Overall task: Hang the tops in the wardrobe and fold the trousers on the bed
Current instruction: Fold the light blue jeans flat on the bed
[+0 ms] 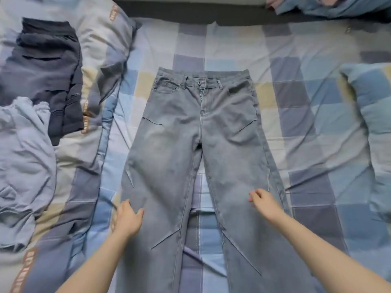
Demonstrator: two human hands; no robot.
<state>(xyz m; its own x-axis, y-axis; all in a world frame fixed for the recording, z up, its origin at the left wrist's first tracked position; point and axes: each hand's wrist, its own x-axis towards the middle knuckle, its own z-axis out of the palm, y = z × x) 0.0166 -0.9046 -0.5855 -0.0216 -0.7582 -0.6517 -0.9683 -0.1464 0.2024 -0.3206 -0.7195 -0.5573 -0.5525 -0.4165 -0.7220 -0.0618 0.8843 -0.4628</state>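
Grey-blue jeans [201,132] lie spread flat, front up, on the checked bed sheet [306,115], waistband far, legs running toward me and apart. My left hand [127,218] rests flat on the outer edge of the left leg, fingers spread, gripping nothing. Over the right leg near its outer seam is my right hand [262,200], fingers loosely curled, holding nothing. A folded dark garment [48,75] sits at the far left on the duvet.
A crumpled light blue garment [23,166] lies at the left on the bunched duvet [84,166]. A checked pillow [372,115] lies at the right edge. More bedding [330,7] is piled at the top right by the dark headboard strip [190,9].
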